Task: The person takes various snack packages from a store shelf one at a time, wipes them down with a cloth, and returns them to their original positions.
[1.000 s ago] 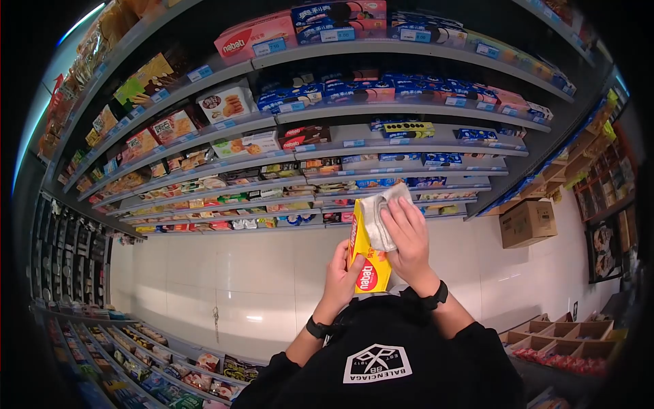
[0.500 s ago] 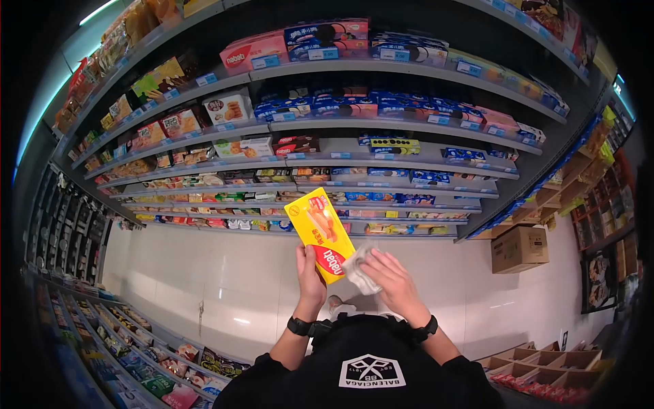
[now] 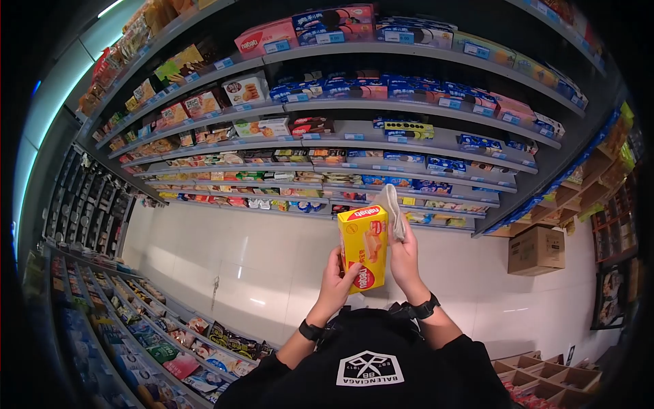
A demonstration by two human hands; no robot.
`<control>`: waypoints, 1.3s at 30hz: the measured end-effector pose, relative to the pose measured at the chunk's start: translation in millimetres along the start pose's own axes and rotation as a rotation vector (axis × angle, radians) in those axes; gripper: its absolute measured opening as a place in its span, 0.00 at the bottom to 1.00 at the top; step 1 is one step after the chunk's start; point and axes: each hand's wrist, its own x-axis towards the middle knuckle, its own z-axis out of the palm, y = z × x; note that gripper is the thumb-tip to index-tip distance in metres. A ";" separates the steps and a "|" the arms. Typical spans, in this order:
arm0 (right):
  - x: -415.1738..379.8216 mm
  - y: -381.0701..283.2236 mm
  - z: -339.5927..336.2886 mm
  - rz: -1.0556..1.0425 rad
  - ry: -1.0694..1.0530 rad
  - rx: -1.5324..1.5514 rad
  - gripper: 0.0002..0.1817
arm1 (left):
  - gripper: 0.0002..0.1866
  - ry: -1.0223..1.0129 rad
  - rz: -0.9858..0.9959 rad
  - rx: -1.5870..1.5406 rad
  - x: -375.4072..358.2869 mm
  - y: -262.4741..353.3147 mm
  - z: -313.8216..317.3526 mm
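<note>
A yellow box of Nabati wafers is held upright in front of my body, its front and top end facing me. My left hand grips the lower left side, thumb across the front near the red logo. On the box's right side, my right hand holds a pale grey cloth against the upper right edge. Part of the cloth sticks up above the box. The right hand's fingertips are mostly hidden behind the cloth.
Ahead stand tall grey shelves stocked with boxed biscuits and snacks. A cardboard carton sits on the pale tiled floor to the right. Low snack shelves lie at lower left, and a divided wooden display at lower right.
The wafer box has turned from tilted to nearly upright, showing its top end, and moved right. The cloth has gone from the lower right corner up to the upper right edge.
</note>
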 end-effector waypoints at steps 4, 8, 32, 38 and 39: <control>-10.3 6.4 -4.2 -0.197 -0.127 -0.269 0.37 | 0.26 0.150 0.102 -0.111 1.3 1.7 -2.4; -37.7 6.4 -20.2 0.087 -0.344 -0.673 0.26 | 0.25 0.315 0.148 -0.375 11.2 13.4 -22.2; -38.4 2.6 -50.4 -0.072 -0.202 -0.402 0.36 | 0.44 0.123 0.211 0.283 14.4 1.6 41.7; -40.8 -6.4 -27.8 -0.443 -0.308 -0.784 0.34 | 0.40 0.162 0.093 -0.176 21.9 -13.3 40.4; -39.0 -6.6 -25.9 -0.535 -0.373 -0.806 0.32 | 0.37 0.137 0.029 -0.434 31.5 -38.3 27.3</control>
